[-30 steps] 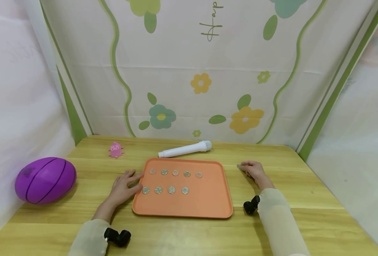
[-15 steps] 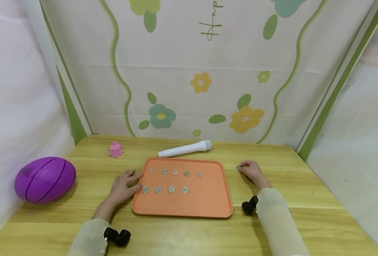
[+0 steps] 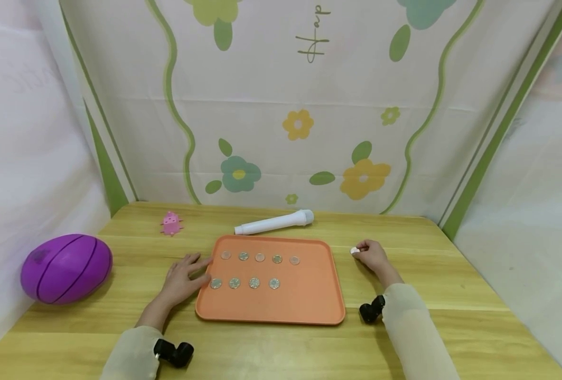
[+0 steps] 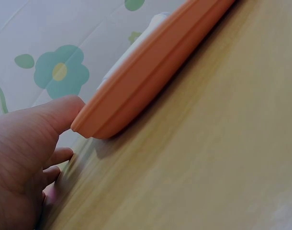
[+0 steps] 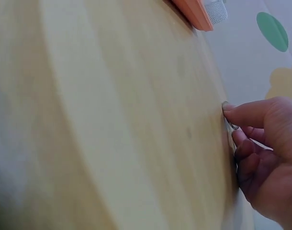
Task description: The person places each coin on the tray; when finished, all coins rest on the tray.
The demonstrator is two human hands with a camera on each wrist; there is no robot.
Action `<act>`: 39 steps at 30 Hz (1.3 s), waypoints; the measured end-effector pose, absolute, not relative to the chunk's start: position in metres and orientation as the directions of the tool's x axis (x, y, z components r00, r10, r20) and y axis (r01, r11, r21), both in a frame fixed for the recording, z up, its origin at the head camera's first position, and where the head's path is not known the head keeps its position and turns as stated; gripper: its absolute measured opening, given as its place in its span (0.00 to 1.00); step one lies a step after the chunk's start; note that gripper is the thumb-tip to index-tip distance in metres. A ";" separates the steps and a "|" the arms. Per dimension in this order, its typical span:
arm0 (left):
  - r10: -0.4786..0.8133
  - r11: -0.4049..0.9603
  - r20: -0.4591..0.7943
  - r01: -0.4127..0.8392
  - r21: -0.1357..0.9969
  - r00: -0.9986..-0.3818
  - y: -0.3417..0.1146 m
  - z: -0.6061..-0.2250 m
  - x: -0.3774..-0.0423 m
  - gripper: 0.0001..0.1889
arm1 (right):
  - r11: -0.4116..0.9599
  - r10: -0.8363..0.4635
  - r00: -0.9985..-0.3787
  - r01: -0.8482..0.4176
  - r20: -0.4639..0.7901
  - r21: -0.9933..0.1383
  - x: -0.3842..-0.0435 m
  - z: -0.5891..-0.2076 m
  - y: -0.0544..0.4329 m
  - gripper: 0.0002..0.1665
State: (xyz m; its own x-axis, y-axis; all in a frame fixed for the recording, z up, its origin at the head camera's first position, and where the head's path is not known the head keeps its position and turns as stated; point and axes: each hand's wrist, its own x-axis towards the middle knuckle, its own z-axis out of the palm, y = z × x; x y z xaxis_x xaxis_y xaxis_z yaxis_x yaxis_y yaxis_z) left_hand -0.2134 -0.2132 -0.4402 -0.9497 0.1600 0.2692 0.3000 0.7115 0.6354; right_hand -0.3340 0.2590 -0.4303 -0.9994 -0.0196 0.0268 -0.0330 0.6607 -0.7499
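Note:
My right hand [image 3: 374, 257] pinches a silvery coin [image 3: 354, 250] between thumb and fingers, close over the table to the right of the tray. In the right wrist view the coin [image 5: 228, 113] shows edge-on under the thumb. An orange tray [image 3: 305, 306] lies in the middle of the table. On it are two rows of coins: a back row with a coin [image 3: 277, 259] and others beside it, and a front row with a coin [image 3: 274, 283] at its right end. My left hand [image 3: 184, 279] rests at the tray's left rim with spread fingers; its thumb [image 4: 69, 111] touches the rim.
Behind the tray lies a white toy microphone [image 3: 273, 222]. A pink toy figure [image 3: 171, 224] sits at the back left, and a purple ball [image 3: 67, 269] at the left edge. A patterned cloth [image 3: 262, 79] stands along the table's back and sides.
The coin in my right hand has tilted, and its face now catches the light. That hand has shifted slightly left. My left hand and the tray stay in place.

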 end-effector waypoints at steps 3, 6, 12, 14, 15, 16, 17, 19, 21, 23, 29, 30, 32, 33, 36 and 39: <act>0.161 0.712 0.268 0.300 0.635 -0.950 -0.213 -0.440 -0.214 0.25 | 0.628 -0.023 -0.998 -0.057 0.054 -0.776 -0.332 -0.429 0.260 0.11; 0.160 0.715 0.267 0.299 0.632 -0.950 -0.213 -0.440 -0.214 0.25 | 0.582 -0.055 -0.997 -0.081 0.060 -0.809 -0.330 -0.427 0.261 0.11; 0.156 0.717 0.269 0.297 0.631 -0.950 -0.213 -0.439 -0.215 0.24 | 0.529 -0.120 -0.993 -0.080 0.019 -0.845 -0.327 -0.422 0.263 0.14; 0.158 0.718 0.271 0.298 0.628 -0.950 -0.213 -0.439 -0.215 0.24 | 0.529 -0.133 -0.991 -0.066 -0.006 -0.846 -0.327 -0.422 0.264 0.16; 0.158 0.720 0.272 0.299 0.626 -0.949 -0.213 -0.439 -0.215 0.24 | 0.523 -0.131 -0.991 -0.050 -0.022 -0.851 -0.327 -0.422 0.264 0.17; 0.159 0.720 0.272 0.300 0.625 -0.949 -0.213 -0.439 -0.215 0.24 | 0.522 -0.133 -0.990 -0.037 -0.039 -0.852 -0.326 -0.422 0.265 0.18; 0.160 0.722 0.272 0.300 0.623 -0.949 -0.213 -0.439 -0.215 0.24 | 0.515 -0.132 -0.990 -0.022 -0.053 -0.857 -0.326 -0.422 0.265 0.19; 0.160 0.722 0.271 0.300 0.624 -0.949 -0.213 -0.439 -0.215 0.24 | 0.484 -0.135 -0.987 0.008 -0.084 -0.875 -0.324 -0.421 0.264 0.20; 0.159 0.722 0.270 0.298 0.624 -0.950 -0.213 -0.439 -0.215 0.24 | 0.434 -0.140 -0.985 0.034 -0.105 -0.900 -0.321 -0.420 0.262 0.21; 0.157 0.723 0.270 0.297 0.624 -0.950 -0.213 -0.439 -0.215 0.24 | 0.376 -0.151 -0.982 0.048 -0.113 -0.925 -0.319 -0.418 0.259 0.22; 0.155 0.723 0.271 0.296 0.625 -0.950 -0.213 -0.440 -0.214 0.24 | 0.234 -0.208 -0.975 0.033 -0.083 -0.972 -0.308 -0.406 0.243 0.25; 0.154 0.723 0.271 0.295 0.624 -0.950 -0.213 -0.440 -0.214 0.24 | 0.205 -0.226 -0.971 0.026 -0.074 -0.978 -0.306 -0.404 0.239 0.25; 0.153 0.723 0.270 0.294 0.625 -0.951 -0.213 -0.440 -0.214 0.24 | 0.153 -0.268 -0.962 0.011 -0.052 -0.988 -0.301 -0.400 0.232 0.26; 0.152 0.723 0.269 0.292 0.625 -0.951 -0.213 -0.440 -0.214 0.24 | 0.129 -0.291 -0.956 0.004 -0.041 -0.992 -0.298 -0.398 0.229 0.26; 0.153 0.720 0.267 0.293 0.629 -0.951 -0.213 -0.441 -0.214 0.24 | 0.074 -0.322 -0.946 0.006 -0.029 -0.997 -0.291 -0.394 0.218 0.26; 0.154 0.718 0.268 0.294 0.631 -0.951 -0.213 -0.441 -0.214 0.24 | 0.058 -0.354 -0.935 0.003 -0.023 -0.998 -0.285 -0.391 0.208 0.25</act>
State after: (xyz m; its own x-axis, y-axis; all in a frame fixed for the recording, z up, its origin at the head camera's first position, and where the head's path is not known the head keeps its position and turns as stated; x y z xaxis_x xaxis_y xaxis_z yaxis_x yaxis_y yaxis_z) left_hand -0.2141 -0.2128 -0.4409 -0.9512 0.1535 0.2678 0.2936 0.7181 0.6310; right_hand -0.2853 0.2081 -0.3911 -0.9351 -0.3536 -0.0233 0.0030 0.0576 -0.9983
